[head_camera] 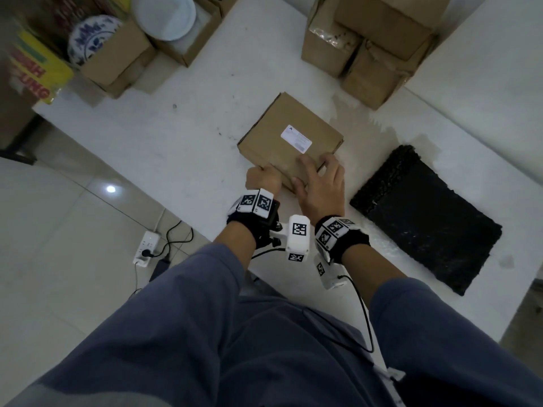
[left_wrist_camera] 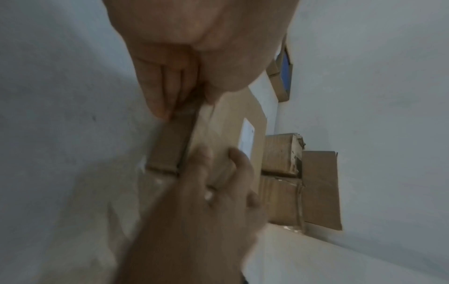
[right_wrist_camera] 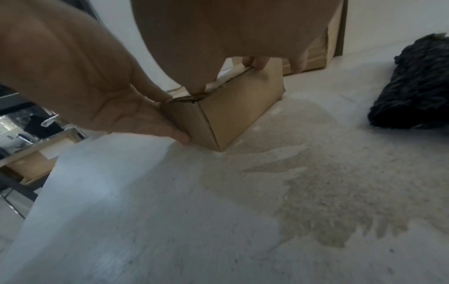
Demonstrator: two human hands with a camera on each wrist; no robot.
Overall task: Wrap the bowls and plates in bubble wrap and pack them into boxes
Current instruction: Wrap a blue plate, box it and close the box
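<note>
A flat, closed cardboard box [head_camera: 289, 139] with a white label lies on the white table [head_camera: 182, 142]. My left hand [head_camera: 262, 177] sits at its near left corner, fingers curled and pinching the box's front edge [left_wrist_camera: 170, 142]. My right hand [head_camera: 318, 173] lies over the near right corner. Its fingers [right_wrist_camera: 255, 62] are spread on the lid and the thumb [right_wrist_camera: 175, 132] presses the side wall of the box [right_wrist_camera: 240, 109]. A white plate [head_camera: 164, 16] and a blue-patterned plate [head_camera: 91, 38] stand in open boxes at the far left.
Stacked brown boxes [head_camera: 373, 45] stand at the far right. A black mat [head_camera: 426, 218] lies right of my right hand, on a clear sheet of what looks like bubble wrap [head_camera: 379, 242]. A yellow packet [head_camera: 35, 69] is at the far left. A power strip [head_camera: 145, 248] lies on the floor.
</note>
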